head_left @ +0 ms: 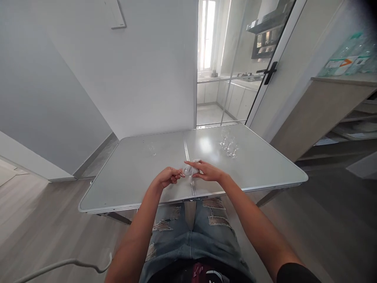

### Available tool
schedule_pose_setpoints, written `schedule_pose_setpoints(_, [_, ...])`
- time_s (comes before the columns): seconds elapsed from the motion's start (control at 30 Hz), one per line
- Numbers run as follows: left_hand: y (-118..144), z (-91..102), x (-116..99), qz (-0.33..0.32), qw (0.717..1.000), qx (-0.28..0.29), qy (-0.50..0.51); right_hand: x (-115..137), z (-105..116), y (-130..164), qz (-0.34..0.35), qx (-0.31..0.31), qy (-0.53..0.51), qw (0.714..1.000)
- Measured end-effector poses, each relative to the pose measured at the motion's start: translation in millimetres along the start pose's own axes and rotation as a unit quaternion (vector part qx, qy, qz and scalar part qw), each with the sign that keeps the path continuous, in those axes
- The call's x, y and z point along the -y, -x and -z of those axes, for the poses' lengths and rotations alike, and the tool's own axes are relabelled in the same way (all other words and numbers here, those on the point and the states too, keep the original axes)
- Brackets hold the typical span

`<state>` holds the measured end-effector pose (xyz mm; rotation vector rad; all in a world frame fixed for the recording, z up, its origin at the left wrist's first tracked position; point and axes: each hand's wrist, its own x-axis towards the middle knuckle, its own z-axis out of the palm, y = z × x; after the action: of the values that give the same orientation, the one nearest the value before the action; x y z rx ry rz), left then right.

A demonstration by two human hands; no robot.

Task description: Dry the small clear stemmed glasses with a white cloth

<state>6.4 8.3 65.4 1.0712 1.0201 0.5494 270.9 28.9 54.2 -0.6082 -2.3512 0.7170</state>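
Observation:
Low over the table's near middle, a small clear stemmed glass (187, 170) lies tilted between my hands. My left hand (170, 176) pinches its thin stem end, fingers curled. A white cloth or tissue (195, 169) covers the other end of the glass. My right hand (207, 171) holds that cloth around the bowl, index finger stretched along the top and thumb below. Part of the bowl is hidden by the cloth and fingers.
Several clear stemmed glasses (229, 147) stand together on the right half of the grey folding table (132, 173). Another faint clear glass (152, 150) is on the left half. A wall and glass door lie beyond; a shelf unit (312, 114) with plastic bottles (347, 63) stands right.

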Motion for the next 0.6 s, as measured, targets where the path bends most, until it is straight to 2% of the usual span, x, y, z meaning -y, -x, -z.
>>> schedule_pose_setpoints(0.1, [1, 0.7, -4, 0.024, 0.999, 0.023, -0.008, 6, -1, 5, -0.007, -0.017, 0.003, 1.0])
schedule_pose_setpoints(0.2, [0, -6.8, -4, -0.078, 0.99, -0.04, -0.112, 10, -11, 7, -0.047, -0.076, -0.065, 0.994])
schedule_pose_setpoints(0.27, [0, -15.4, 0, -0.175, 0.953, -0.103, -0.225, 13, -18, 5, -0.09, -0.131, -0.158, 0.975])
schedule_pose_setpoints(0.33, [-1, -24.0, 6, -0.246, 0.898, -0.162, -0.326, 16, -21, 2, -0.144, -0.177, -0.266, 0.937])
schedule_pose_setpoints(0.4, [-2, -30.2, 13, -0.28, 0.856, -0.199, -0.386, 18, -22, -3, -0.214, -0.209, -0.341, 0.891])
schedule_pose_setpoints(0.43, [-3, -32.2, 17, -0.287, 0.846, -0.205, -0.401, 19, -22, -5, -0.252, -0.221, -0.359, 0.871])
schedule_pose_setpoints(0.5, [-3, -34.6, 23, -0.293, 0.841, -0.2, -0.408, 22, -21, -9, -0.314, -0.239, -0.365, 0.843])
schedule_pose_setpoints(0.53, [-3, -35.3, 25, -0.296, 0.842, -0.198, -0.404, 24, -21, -11, -0.329, -0.246, -0.358, 0.838])
schedule_pose_setpoints(0.6, [-3, -36.5, 26, -0.304, 0.844, -0.213, -0.387, 30, -18, -13, -0.305, -0.256, -0.313, 0.862])
